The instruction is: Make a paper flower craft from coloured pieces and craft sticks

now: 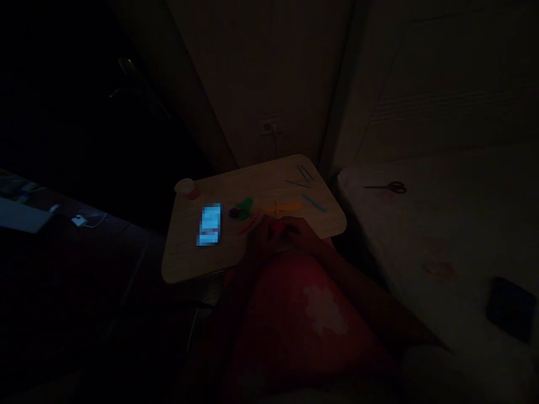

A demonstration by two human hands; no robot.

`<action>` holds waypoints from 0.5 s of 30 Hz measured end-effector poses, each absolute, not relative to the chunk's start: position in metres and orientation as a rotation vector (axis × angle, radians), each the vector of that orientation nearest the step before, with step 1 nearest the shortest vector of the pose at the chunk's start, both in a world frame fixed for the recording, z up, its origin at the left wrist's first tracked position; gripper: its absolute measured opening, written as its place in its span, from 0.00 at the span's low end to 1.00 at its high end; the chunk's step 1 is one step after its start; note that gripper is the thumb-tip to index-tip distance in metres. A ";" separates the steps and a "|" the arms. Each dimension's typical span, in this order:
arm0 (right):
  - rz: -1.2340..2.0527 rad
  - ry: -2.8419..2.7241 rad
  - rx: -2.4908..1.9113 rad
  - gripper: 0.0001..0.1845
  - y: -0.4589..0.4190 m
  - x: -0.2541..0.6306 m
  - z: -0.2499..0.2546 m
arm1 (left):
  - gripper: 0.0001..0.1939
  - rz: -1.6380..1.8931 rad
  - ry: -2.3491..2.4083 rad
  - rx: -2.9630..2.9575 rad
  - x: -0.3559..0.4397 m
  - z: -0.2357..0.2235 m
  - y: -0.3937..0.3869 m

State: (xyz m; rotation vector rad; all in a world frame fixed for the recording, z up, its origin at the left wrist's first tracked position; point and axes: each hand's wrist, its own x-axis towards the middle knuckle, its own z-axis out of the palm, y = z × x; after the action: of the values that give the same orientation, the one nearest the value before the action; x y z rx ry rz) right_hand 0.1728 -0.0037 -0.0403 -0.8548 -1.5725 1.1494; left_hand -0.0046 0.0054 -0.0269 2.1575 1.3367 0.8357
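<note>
My left hand (pixel 261 234) and my right hand (pixel 298 231) meet at the near edge of a small wooden-topped table (pixel 185 264). Their fingers are closed together around a small red lump (pixel 277 226), mostly covered; its material is hard to tell in the dark. Just beyond my hands lies an orange cross-shaped piece (pixel 288 207). To its left are a red strip (pixel 247 224), a green leaf-like piece (pixel 245 207) and a dark purple piece (pixel 234 212). Several thin blue-green strips (pixel 314 202) lie toward the right end.
A lit phone (pixel 209 224) lies on the table's left part, with a small tub (pixel 187 189) behind it. Scissors (pixel 385 188) and a dark flat object (pixel 511 308) rest on the pale surface at right. A wall socket (pixel 269 126) with a plugged cable is behind.
</note>
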 end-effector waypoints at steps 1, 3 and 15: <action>1.174 -1.564 -0.848 0.16 -0.004 0.173 -0.040 | 0.10 0.821 1.317 2.179 -0.005 -0.027 0.006; 1.213 -1.539 -0.875 0.16 -0.003 0.173 -0.039 | 0.08 0.788 1.288 2.209 -0.006 -0.028 0.006; 1.223 -1.383 -1.003 0.15 0.001 0.170 -0.043 | 0.07 0.846 1.114 2.203 -0.007 -0.031 0.006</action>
State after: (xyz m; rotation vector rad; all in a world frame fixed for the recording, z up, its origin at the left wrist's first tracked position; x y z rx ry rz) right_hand 0.1699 0.0009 -0.0433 -1.0028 -1.3831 1.2234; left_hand -0.0073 0.0063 -0.0308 2.2029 1.1144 0.8463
